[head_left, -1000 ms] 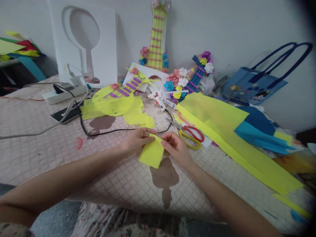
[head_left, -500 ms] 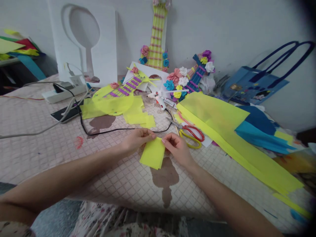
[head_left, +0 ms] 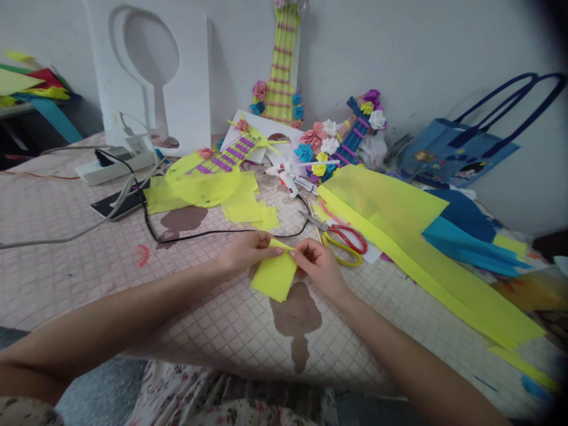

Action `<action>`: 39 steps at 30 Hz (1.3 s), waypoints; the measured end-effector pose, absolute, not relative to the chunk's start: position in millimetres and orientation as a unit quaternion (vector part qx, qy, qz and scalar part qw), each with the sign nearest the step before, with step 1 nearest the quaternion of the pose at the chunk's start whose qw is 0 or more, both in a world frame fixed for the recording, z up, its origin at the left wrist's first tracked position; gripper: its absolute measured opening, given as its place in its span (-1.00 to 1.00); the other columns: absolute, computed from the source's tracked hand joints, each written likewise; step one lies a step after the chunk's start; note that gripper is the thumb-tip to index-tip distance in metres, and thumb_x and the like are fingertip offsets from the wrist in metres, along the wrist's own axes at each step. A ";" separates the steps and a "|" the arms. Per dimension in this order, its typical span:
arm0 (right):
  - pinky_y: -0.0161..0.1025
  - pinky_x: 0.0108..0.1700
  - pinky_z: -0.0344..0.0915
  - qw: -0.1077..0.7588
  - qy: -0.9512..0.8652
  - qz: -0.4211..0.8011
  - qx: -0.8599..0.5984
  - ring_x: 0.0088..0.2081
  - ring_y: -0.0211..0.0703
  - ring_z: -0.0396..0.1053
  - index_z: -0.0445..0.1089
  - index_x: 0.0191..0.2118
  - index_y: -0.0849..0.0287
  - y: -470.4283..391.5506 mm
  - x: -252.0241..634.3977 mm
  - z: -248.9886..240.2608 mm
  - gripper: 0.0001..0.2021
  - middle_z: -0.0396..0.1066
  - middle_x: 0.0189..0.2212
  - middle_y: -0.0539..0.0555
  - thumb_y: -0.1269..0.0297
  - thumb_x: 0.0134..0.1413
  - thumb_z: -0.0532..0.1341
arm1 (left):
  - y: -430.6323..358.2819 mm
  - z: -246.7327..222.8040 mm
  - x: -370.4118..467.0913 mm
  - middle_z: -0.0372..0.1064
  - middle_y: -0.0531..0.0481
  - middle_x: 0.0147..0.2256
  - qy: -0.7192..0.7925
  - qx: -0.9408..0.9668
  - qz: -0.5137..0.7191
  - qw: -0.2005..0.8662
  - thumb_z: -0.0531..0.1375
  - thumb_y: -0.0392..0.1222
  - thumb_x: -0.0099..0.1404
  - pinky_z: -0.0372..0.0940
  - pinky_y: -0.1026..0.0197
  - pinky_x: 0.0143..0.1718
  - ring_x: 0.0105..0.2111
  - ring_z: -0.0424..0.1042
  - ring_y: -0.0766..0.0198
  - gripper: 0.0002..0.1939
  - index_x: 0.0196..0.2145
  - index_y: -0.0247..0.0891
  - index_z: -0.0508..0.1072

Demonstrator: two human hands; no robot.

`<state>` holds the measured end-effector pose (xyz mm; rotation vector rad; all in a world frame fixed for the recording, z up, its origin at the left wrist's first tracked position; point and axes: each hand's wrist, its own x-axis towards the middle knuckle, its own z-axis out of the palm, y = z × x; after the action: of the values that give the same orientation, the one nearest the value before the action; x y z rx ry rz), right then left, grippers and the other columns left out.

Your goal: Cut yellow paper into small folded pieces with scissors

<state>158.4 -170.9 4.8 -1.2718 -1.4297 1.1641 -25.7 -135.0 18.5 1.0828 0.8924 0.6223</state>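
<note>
Between my two hands is a small yellow crepe paper piece, seemingly in layers, its lower end hanging toward me above the table. My left hand pinches its upper left edge, the thumb lying across the paper. At the upper right corner my right hand grips it with thumb and bent fingers. Just beyond my right hand lie scissors with red and yellow handles. Farther back rests a white glue gun with a clear stick in it.
Large yellow sheets and blue paper spread over the right side. A black cable crosses the table beyond my hands, near a phone and a power strip. Decorated paper guitars and a blue bag stand at the back.
My left thumb has slid a little right and down across the paper. The paper's top edge now shows above the thumbs; my right hand stays nearly in place.
</note>
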 end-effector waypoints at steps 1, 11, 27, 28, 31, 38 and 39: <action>-0.35 -0.55 0.12 0.439 -0.567 0.471 -0.513 -0.57 -0.32 0.16 0.29 -0.44 0.15 -170.7 158.7 5.2 -0.77 0.22 -0.59 -0.07 0.10 -0.02 0.24 | -134.8 17.7 -25.9 0.47 -0.05 -0.41 0.399 0.489 0.269 0.728 0.33 -0.13 0.00 0.27 0.30 -0.44 -0.45 0.45 0.29 -0.70 -0.34 -0.34 0.42; -0.35 -0.56 0.12 0.455 -0.512 0.545 -0.484 -0.59 -0.32 0.19 0.27 -0.44 0.15 -171.7 157.7 7.4 -0.68 0.25 -0.61 -0.07 -0.03 0.05 0.15 | -132.9 17.5 -25.9 0.51 -0.12 -0.37 0.392 0.404 0.280 0.777 0.37 -0.16 -0.05 0.34 0.15 -0.31 -0.41 0.48 0.21 -0.65 -0.30 -0.36 0.43; -0.35 -0.56 0.15 0.507 -0.471 0.549 -0.469 -0.60 -0.32 0.17 0.23 -0.48 0.13 -169.7 159.1 6.4 -0.70 0.23 -0.62 -0.08 0.01 0.04 0.19 | -132.5 19.0 -26.4 0.48 -0.07 -0.44 0.393 0.436 0.279 0.760 0.35 -0.13 -0.01 0.24 0.32 -0.45 -0.47 0.42 0.33 -0.71 -0.38 -0.39 0.46; -0.34 -0.56 0.15 0.510 -0.465 0.558 -0.460 -0.60 -0.31 0.17 0.25 -0.46 0.13 -169.6 158.3 6.5 -0.69 0.24 -0.61 -0.07 -0.02 0.06 0.15 | -132.2 19.3 -26.5 0.49 -0.08 -0.43 0.381 0.417 0.281 0.777 0.36 -0.16 -0.01 0.27 0.30 -0.39 -0.44 0.44 0.31 -0.72 -0.37 -0.39 0.46; -0.33 -0.50 0.23 0.525 -0.453 0.579 -0.428 -0.49 -0.28 0.25 0.34 -0.35 0.10 -169.1 156.7 6.9 -0.72 0.32 -0.47 -0.02 -0.02 0.09 0.13 | -131.6 20.7 -27.5 0.51 -0.10 -0.41 0.335 0.359 0.263 0.831 0.36 -0.22 0.00 0.30 0.31 -0.33 -0.41 0.46 0.32 -0.74 -0.34 -0.41 0.48; -0.17 -0.01 0.24 0.454 -0.472 0.685 -0.318 -0.02 -0.14 0.29 0.33 -0.06 -0.02 -174.1 154.5 19.1 -0.52 0.31 -0.02 0.04 0.16 -0.20 0.38 | -142.8 26.4 -26.9 0.47 0.00 -0.53 0.228 0.302 0.158 0.912 0.35 -0.28 0.02 0.27 0.43 -0.50 -0.57 0.43 0.42 -0.82 -0.39 -0.40 0.49; -0.17 -0.02 0.25 0.446 -0.476 0.689 -0.314 -0.01 -0.12 0.28 0.36 -0.12 0.01 -174.7 154.1 19.9 -0.54 0.30 -0.01 0.05 0.15 -0.23 0.39 | -144.4 26.0 -26.6 0.47 -0.01 -0.52 0.221 0.300 0.147 0.916 0.34 -0.27 0.03 0.28 0.43 -0.50 -0.57 0.43 0.42 -0.82 -0.38 -0.40 0.49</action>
<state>154.1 -174.7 19.9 -0.7785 -1.1799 1.7068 -26.6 -144.4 26.0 0.6179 0.4556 0.3020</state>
